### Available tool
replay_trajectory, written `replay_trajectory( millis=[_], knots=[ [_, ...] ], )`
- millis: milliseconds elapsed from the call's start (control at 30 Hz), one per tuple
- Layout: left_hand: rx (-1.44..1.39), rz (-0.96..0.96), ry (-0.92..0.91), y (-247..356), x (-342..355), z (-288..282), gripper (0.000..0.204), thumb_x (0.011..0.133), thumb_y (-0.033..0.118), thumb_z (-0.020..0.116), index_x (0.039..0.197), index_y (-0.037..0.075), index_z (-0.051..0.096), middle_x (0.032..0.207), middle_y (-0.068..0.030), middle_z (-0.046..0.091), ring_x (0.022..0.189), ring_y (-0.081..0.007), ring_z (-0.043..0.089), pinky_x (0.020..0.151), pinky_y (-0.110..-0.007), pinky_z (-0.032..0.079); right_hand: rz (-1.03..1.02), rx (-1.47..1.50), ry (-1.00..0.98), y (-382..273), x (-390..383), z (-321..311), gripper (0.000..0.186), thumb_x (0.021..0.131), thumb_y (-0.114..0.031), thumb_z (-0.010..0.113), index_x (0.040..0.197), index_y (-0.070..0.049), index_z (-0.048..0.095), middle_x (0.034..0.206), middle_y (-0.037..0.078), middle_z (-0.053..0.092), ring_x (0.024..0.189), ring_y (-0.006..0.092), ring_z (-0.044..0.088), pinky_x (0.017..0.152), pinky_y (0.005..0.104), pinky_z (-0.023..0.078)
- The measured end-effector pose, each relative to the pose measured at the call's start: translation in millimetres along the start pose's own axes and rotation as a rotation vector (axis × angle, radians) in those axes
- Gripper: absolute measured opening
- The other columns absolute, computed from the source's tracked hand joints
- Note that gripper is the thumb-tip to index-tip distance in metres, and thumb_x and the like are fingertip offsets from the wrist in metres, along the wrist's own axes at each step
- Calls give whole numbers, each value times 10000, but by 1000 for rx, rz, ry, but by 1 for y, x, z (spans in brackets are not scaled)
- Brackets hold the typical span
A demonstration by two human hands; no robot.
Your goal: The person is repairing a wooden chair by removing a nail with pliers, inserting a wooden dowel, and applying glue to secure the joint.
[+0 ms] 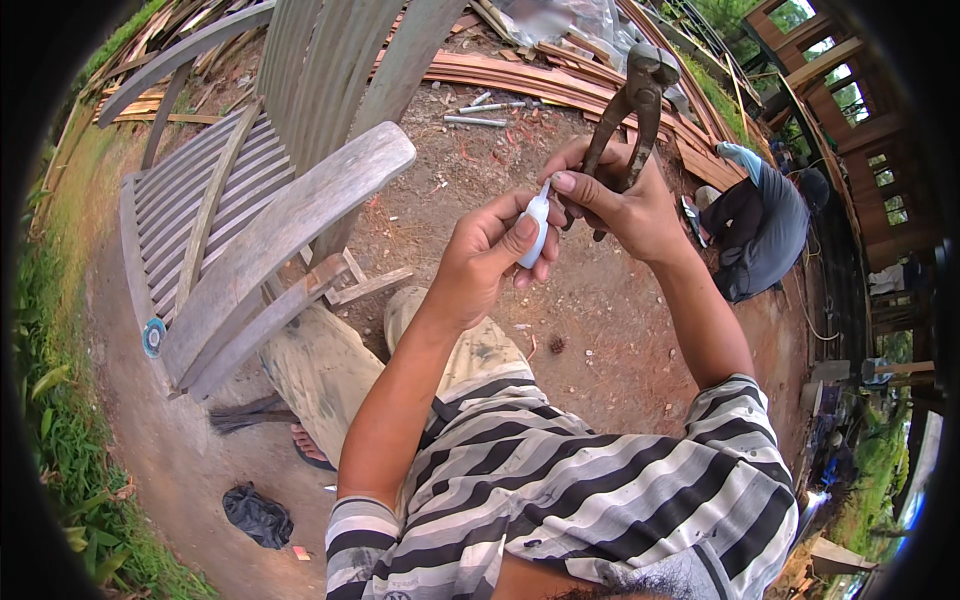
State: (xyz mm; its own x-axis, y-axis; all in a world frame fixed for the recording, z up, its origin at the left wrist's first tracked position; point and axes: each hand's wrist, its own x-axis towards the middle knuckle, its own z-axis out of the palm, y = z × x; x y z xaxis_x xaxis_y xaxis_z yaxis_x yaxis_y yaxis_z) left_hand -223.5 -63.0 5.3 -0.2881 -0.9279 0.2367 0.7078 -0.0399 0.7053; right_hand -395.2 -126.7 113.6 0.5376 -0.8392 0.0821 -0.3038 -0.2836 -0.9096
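Note:
A small white squeeze bottle point(537, 232) with a thin nozzle is pinched in my left hand point(485, 255), nozzle up. My right hand point(625, 205) has thumb and forefinger at the nozzle's tip; whether a cap is between them is too small to tell. Rusty pincers point(630, 115) also rest in my right hand, their jaws up and their handles running down past the fingers. To the left of my hands stands a weathered grey wooden slatted chair point(290, 240), its broad armrest reaching toward me.
Reddish planks point(520, 85) lie stacked at the back, with metal tubes point(478, 120) on the dirt before them. Another person point(755, 230) crouches at the right. A round blue-rimmed disc point(153, 338) sits on the chair. A black plastic bag point(257, 515) lies at the lower left.

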Motion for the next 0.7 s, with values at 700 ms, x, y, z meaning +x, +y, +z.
replay_trajectory(
  millis=[700],
  knots=[
    [385, 193, 173, -2, 2, 4, 347, 1038, 307, 661, 1195, -1, 622, 933, -59, 678, 739, -73, 610, 573, -200, 448, -177, -320, 40, -6, -3, -8, 297, 933, -9, 652, 1230, 0, 643, 928, 117, 726, 818, 230, 688, 745, 363, 533]
  ],
)
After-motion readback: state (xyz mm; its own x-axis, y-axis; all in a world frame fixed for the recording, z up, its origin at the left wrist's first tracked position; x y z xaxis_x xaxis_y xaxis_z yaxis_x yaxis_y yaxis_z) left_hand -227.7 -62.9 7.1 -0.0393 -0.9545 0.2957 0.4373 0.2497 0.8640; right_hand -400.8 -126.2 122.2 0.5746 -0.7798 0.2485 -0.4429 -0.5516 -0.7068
